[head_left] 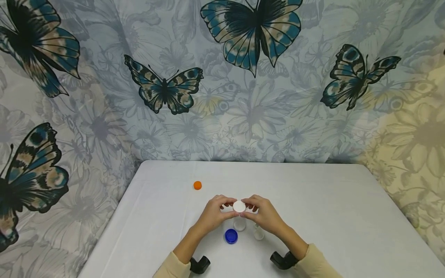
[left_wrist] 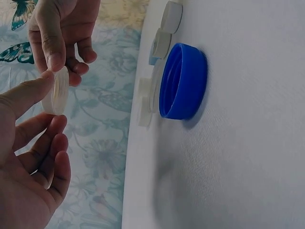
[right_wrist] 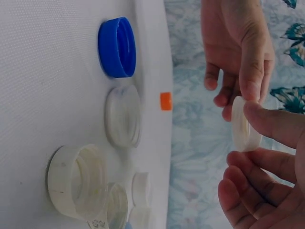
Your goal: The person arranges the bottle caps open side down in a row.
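Note:
A white bottle cap (head_left: 239,206) is held up above the table between both hands. My left hand (head_left: 214,213) pinches its left edge with thumb and fingertips. On the opposite edge, my right hand (head_left: 265,214) pinches it in the same way. In the left wrist view the white cap (left_wrist: 58,93) stands on edge, its ridged inner side partly showing. Under the hands lie a clear cap (right_wrist: 124,117), a blue cap (head_left: 231,236) with its hollow side up, and a white cap (right_wrist: 62,183) towards the right hand.
An orange cap (head_left: 197,185) lies farther back on the white-covered table (head_left: 313,200), left of centre. Several other small white caps (right_wrist: 141,188) sit near the right hand, mostly hidden in the head view. A butterfly-patterned cloth (head_left: 222,127) hangs behind the table.

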